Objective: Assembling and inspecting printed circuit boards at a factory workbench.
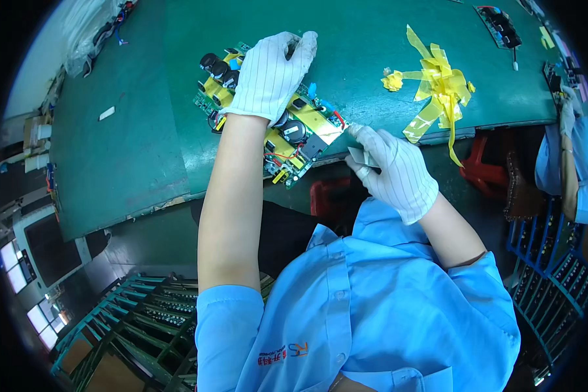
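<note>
A circuit board point(315, 121) crowded with black coils, yellow-taped parts and wires lies slantwise at the near edge of the green table. My left hand point(268, 75), in a white striped glove, is over its far side, fingers curled past the edge with thumb and fingers close together; whatever they hold is hidden. My right hand point(395, 170), gloved the same way, is closed around a small flat pale piece point(357, 157). Its fingertips are beside the board's right corner, near a red wire point(339, 119).
Crumpled yellow tape strips point(441, 88) lie right of the board, some hanging over the table edge. A small white piece point(107, 114) sits at left. Another board point(498, 27) lies far right. A person's gloved hand point(567, 111) works at the right edge. Green racks point(134, 307) stand lower left.
</note>
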The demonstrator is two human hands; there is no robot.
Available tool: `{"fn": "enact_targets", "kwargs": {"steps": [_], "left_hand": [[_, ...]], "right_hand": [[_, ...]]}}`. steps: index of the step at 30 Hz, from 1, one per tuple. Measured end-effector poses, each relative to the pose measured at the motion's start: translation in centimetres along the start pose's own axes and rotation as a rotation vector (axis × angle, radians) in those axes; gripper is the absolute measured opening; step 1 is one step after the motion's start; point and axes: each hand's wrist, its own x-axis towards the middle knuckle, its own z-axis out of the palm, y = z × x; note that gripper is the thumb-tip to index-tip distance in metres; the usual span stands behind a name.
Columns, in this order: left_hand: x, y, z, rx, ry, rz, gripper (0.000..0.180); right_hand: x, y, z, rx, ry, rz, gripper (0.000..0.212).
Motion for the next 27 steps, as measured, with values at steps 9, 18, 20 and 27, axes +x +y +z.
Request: {"fn": "enact_targets", "kwargs": {"steps": [9,18,20,27], "left_hand": [[0.4,-1.1,-0.4,-0.460,0.051,-0.118,0.063],[-1.8,-2.1,-2.1,-0.473,0.264,0.028,0.039],[-2.4,-2.3,-2.7,-0.230,0.400,0.104,0.027],[-2.0,-5.3,1.0,0.338,0.587,0.215,0.021]], "right_hand": [[3.6,0.5,1.5,-0.221,-0.255,-0.125,0.024],[4.4,-0.3,1.7,-0.251,-0.250,-0.067,0.017],[4.3,0.2,2.4,-0.289,-0.185,-0.091,0.013],[3.7,-0.1,2.1,-0.200,0.001,-0.190,0.010]]}}
